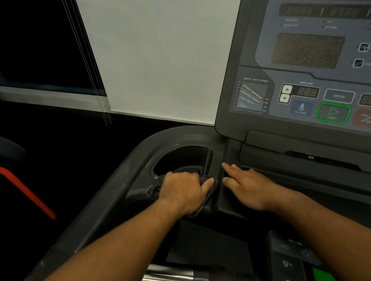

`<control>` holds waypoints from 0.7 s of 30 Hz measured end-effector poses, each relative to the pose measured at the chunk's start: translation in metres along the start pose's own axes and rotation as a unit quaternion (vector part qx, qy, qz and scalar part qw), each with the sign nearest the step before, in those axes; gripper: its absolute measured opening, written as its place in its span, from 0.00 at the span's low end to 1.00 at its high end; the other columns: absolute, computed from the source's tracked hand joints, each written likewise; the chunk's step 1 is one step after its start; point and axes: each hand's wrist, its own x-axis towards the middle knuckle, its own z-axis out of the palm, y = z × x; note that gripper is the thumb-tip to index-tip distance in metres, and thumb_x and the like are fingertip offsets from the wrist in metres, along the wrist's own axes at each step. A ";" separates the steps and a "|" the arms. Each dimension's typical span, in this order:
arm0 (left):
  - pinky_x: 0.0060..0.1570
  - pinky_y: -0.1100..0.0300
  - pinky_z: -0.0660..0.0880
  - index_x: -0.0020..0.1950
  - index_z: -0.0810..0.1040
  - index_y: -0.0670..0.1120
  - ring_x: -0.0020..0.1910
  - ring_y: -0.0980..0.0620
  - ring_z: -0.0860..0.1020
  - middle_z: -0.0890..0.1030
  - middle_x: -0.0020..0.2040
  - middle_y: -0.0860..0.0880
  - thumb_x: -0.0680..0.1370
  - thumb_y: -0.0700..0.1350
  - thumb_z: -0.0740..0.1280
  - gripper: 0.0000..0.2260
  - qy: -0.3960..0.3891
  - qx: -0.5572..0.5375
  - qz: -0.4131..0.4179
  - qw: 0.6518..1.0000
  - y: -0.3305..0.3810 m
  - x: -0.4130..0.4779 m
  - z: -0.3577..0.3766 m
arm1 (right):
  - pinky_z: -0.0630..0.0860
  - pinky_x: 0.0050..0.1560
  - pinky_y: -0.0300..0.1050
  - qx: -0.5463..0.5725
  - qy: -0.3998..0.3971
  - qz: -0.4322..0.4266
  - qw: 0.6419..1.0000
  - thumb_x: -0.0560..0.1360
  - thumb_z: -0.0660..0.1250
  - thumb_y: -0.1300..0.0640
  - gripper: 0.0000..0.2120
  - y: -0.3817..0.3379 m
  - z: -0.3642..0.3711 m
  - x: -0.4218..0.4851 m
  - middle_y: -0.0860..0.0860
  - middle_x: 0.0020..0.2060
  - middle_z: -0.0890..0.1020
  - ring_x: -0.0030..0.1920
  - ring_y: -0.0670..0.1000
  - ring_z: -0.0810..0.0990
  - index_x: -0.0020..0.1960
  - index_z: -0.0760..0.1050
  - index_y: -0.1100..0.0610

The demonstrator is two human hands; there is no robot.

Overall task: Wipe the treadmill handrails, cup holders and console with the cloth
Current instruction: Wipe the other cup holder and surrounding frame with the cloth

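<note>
A left hand (pixel 182 191) grips a dark cloth (pixel 154 187) on the rim of the cup holder (pixel 181 156), right hand (pixel 248 188) flat-fingered beside it; the bunched cloth risks skimming past the deep well.

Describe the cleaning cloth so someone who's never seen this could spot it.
Find the treadmill console at the right; the round cup holder sits below and left of it. At its near rim, the left hand grips the cloth, a dark grey rag, the only soft, crumpled thing there.
</note>
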 end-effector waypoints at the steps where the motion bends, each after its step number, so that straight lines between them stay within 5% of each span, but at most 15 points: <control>1: 0.54 0.51 0.68 0.50 0.77 0.49 0.48 0.49 0.78 0.82 0.48 0.49 0.80 0.65 0.46 0.26 0.038 -0.011 0.009 0.999 0.001 -0.006 0.003 | 0.43 0.77 0.51 0.001 0.001 -0.002 1.000 0.82 0.49 0.46 0.27 0.000 0.001 0.000 0.52 0.78 0.52 0.77 0.50 0.48 0.79 0.47 0.50; 4: 0.56 0.54 0.67 0.50 0.72 0.53 0.50 0.51 0.76 0.79 0.49 0.52 0.80 0.62 0.50 0.18 0.018 -0.046 0.079 0.996 -0.029 -0.013 0.002 | 0.43 0.76 0.51 0.000 -0.005 -0.005 1.000 0.82 0.48 0.46 0.27 0.003 0.001 0.000 0.52 0.78 0.52 0.77 0.49 0.48 0.79 0.46 0.50; 7: 0.54 0.53 0.68 0.52 0.74 0.52 0.49 0.50 0.77 0.79 0.49 0.51 0.80 0.64 0.49 0.21 -0.038 -0.011 0.087 0.995 -0.052 -0.007 -0.009 | 0.42 0.76 0.50 0.009 -0.012 -0.012 1.000 0.83 0.48 0.47 0.26 0.005 -0.002 -0.003 0.50 0.78 0.51 0.77 0.48 0.48 0.79 0.46 0.50; 14: 0.52 0.50 0.69 0.49 0.78 0.48 0.46 0.47 0.79 0.82 0.46 0.47 0.82 0.60 0.45 0.26 -0.032 0.022 0.008 0.999 0.003 0.006 -0.007 | 0.44 0.76 0.46 -0.049 -0.020 -0.030 0.998 0.83 0.49 0.48 0.27 0.006 -0.007 -0.002 0.50 0.78 0.51 0.77 0.47 0.49 0.79 0.46 0.51; 18: 0.56 0.47 0.68 0.62 0.73 0.50 0.51 0.44 0.78 0.79 0.49 0.47 0.82 0.51 0.58 0.12 -0.047 0.020 -0.064 0.997 0.029 0.016 -0.004 | 0.53 0.75 0.45 -0.058 -0.008 -0.023 0.998 0.82 0.51 0.47 0.28 0.009 -0.011 0.002 0.51 0.77 0.56 0.76 0.52 0.55 0.79 0.47 0.50; 21: 0.50 0.50 0.68 0.54 0.77 0.48 0.43 0.46 0.77 0.73 0.36 0.49 0.83 0.52 0.53 0.15 -0.060 -0.053 -0.155 0.985 0.041 0.040 -0.005 | 0.55 0.75 0.44 -0.053 -0.003 -0.033 0.998 0.82 0.51 0.47 0.28 0.012 -0.012 0.004 0.51 0.77 0.58 0.76 0.51 0.57 0.79 0.49 0.51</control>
